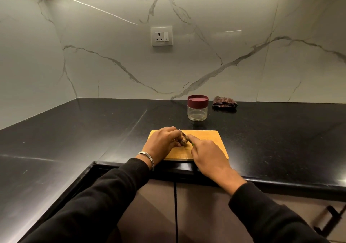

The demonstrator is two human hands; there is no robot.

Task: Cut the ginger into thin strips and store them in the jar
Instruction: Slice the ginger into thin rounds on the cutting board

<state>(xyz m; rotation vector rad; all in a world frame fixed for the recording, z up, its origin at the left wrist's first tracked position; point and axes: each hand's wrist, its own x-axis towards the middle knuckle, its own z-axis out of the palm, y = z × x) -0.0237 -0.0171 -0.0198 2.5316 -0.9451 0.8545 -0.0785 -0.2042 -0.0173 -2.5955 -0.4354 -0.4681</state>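
A view from a person's head, looking down at a black tabletop (74, 130) set against a white marble-patterned wall. Near the front edge lies a wooden cutting board (206, 143). On the board's left part sits a small brown piece of ginger (184, 142). The left hand (162, 141) rests on the board with its fingers curled round the ginger, holding it in place. The right hand (206, 153) grips a knife (184, 135), its forefinger stretched along the top of the blade; a trace of green handle shows under the fingers. The blade slants across the ginger's right end and touches it.

Behind the board, well apart from it, stands a clear jar (197, 110) with a dark red lid on; what is inside cannot be made out. Just to the jar's right lies a folded checked cloth (224, 102) near the wall. A white wall socket (162, 36) is mounted above the tabletop. Both arms wear black sleeves, and a metal bracelet (148, 157) circles the left wrist.
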